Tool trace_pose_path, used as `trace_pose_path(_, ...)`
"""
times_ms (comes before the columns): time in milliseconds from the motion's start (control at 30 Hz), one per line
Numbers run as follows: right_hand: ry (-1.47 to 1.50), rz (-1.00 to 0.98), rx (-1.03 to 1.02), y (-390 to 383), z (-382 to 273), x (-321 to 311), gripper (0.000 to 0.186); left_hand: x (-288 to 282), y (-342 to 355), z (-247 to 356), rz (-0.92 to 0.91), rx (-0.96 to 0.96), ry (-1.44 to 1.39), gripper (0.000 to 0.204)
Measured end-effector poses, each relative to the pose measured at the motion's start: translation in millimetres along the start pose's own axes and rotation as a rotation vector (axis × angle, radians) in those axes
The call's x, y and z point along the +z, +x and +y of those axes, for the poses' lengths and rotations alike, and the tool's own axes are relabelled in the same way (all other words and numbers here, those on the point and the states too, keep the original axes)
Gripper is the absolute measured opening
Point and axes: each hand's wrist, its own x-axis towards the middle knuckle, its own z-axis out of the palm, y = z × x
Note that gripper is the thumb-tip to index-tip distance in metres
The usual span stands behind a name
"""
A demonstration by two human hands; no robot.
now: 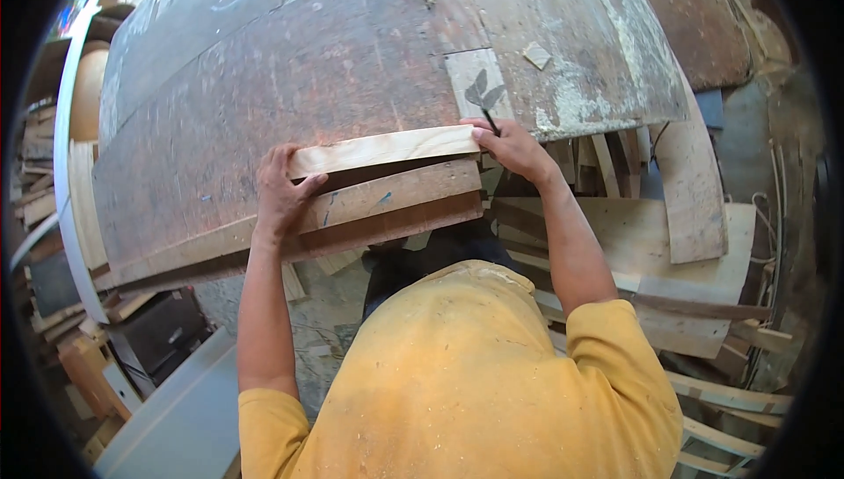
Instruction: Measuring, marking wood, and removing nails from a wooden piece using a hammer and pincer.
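A pale, narrow strip of wood point(387, 148) lies along the near edge of a worn wooden workbench point(334, 57), with a dark gap under it. My left hand point(280, 187) is closed round its left end, the thumb on the near side. At the other end, my right hand point(517, 152) grips the strip between thumb and fingers. A thin dark stick point(491, 123), perhaps a pencil, pokes up from the right hand. Beyond it, dark leaf-like shapes point(482, 90) show on a light patch of the benchtop; I cannot tell whether they are marks or objects.
The bench's front board point(396, 187) carries blue marks. A small square wood offcut point(537, 55) lies on the dusty benchtop. Curved wooden panels point(690, 180) stand at the right. A dark box point(163, 330) and stacked timber fill the left side.
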Motion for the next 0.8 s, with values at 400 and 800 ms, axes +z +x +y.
trace_pose_path(400, 0.039, -0.092, 0.064, 16.8, -1.2, -16.9, 0.034, 6.9, -2.3, -4.3, -0.026, -0.118, -0.086, 0.048)
trace_pose_path(800, -0.05, -0.153, 0.067, 35.5, 8.8, -28.3, 0.041, 9.7, 3.1, -8.9, -0.014, -0.109, -0.101, 0.046)
